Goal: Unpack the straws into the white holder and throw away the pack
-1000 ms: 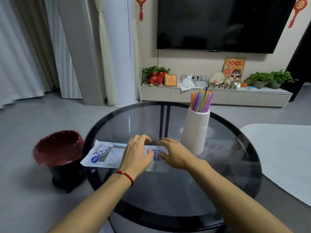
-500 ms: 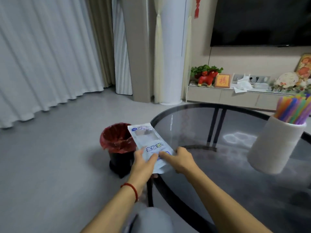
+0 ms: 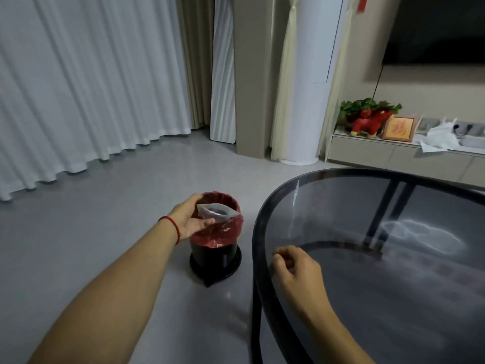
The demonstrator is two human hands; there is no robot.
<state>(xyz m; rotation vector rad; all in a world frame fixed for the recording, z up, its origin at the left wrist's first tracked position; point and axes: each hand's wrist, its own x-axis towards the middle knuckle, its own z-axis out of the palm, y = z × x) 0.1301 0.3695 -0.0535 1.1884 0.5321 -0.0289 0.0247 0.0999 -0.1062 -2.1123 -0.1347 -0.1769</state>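
The empty straw pack [image 3: 217,211], a white plastic bag with its mouth gaping, stands upright in the top of the black bin with the red liner [image 3: 215,233] on the floor. My left hand [image 3: 190,218] reaches out over the bin's left rim, with thumb and fingers around the pack's left end. My right hand [image 3: 295,269] rests on the round dark glass table [image 3: 393,298] near its left edge, fingers loosely curled, holding nothing. The white holder with the straws is out of view.
Grey floor stretches left of the table to white curtains [image 3: 78,88]. A white column unit [image 3: 304,82] stands at the back. A low cabinet [image 3: 393,153] carries a red toy horse [image 3: 370,123], a framed picture and crumpled paper.
My view has swung left, and the holder has left the frame. My left hand carried the pack from the table edge into the bin's mouth. My right hand let go and stayed at the table.
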